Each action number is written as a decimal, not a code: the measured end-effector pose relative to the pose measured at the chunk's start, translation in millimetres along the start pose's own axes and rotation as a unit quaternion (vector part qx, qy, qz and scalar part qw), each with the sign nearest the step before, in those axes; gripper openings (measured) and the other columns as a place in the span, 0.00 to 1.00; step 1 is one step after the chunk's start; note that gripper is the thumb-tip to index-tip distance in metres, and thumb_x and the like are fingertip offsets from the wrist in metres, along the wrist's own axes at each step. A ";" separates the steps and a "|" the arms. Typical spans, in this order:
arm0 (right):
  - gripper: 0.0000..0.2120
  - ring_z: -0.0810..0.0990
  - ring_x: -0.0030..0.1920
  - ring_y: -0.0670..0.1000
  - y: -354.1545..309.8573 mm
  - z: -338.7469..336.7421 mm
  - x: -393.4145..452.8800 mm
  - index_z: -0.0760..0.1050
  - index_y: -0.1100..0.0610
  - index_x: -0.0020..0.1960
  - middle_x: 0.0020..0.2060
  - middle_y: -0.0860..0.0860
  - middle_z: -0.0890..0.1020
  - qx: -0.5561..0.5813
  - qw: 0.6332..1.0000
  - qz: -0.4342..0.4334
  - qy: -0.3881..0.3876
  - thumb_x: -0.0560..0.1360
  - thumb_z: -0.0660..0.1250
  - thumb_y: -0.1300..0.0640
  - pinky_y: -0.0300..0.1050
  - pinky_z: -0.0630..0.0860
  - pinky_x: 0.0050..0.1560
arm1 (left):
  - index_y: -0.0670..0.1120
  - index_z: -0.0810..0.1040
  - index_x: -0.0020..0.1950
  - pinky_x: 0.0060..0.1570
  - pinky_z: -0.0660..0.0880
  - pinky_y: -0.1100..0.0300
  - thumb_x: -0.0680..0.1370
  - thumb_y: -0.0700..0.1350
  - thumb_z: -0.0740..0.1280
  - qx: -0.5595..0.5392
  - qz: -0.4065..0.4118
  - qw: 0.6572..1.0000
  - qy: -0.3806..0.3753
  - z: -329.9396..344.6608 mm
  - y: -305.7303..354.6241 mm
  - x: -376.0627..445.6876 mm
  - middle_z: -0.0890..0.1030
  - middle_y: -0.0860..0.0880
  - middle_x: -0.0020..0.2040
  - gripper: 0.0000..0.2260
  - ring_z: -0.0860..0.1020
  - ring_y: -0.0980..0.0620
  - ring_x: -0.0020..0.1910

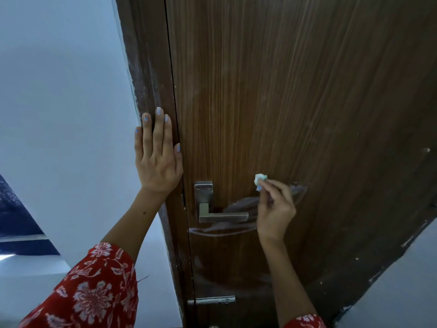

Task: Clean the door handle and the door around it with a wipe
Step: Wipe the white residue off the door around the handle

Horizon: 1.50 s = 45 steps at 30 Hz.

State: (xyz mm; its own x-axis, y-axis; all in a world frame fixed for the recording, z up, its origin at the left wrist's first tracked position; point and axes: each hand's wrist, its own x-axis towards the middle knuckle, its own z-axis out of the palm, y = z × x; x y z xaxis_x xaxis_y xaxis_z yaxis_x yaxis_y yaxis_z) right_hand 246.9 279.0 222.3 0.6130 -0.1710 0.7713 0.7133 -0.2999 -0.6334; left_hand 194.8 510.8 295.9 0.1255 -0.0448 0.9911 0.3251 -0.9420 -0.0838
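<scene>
A dark brown wooden door (295,102) fills the middle and right of the view. Its metal lever handle (222,217) sits low on a rectangular back plate (203,192), with the lever pointing right. My right hand (275,209) pinches a small crumpled white wipe (260,179) against the door, just above and to the right of the lever's tip. Wet streaks curve across the wood around and below the handle. My left hand (157,155) lies flat with fingers together on the door frame (146,74), holding nothing.
A white wall (63,91) runs along the left of the frame, with a dark blue strip (21,223) low on the far left. A metal sliding bolt (212,300) sits on the door below the handle. Another white wall (402,292) shows at the lower right.
</scene>
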 end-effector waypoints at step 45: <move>0.18 0.72 0.59 0.51 39.4 -30.6 6.3 0.70 0.67 0.66 0.60 0.63 0.73 -0.040 0.988 0.110 0.103 0.76 0.59 0.70 0.29 0.67 0.63 | 0.38 0.58 0.75 0.74 0.55 0.45 0.80 0.48 0.56 0.010 0.011 1.000 0.002 -0.9 1.5 -0.8 0.64 0.38 0.73 0.25 0.59 0.38 0.73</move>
State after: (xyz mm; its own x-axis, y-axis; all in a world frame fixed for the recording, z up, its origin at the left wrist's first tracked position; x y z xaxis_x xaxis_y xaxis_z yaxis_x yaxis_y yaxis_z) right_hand 268.5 237.5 204.2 0.6623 -0.4250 0.6171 0.5362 -0.3063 -0.7865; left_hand 194.4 509.1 295.1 0.1292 -0.0666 0.9894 0.3407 -0.9340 -0.1074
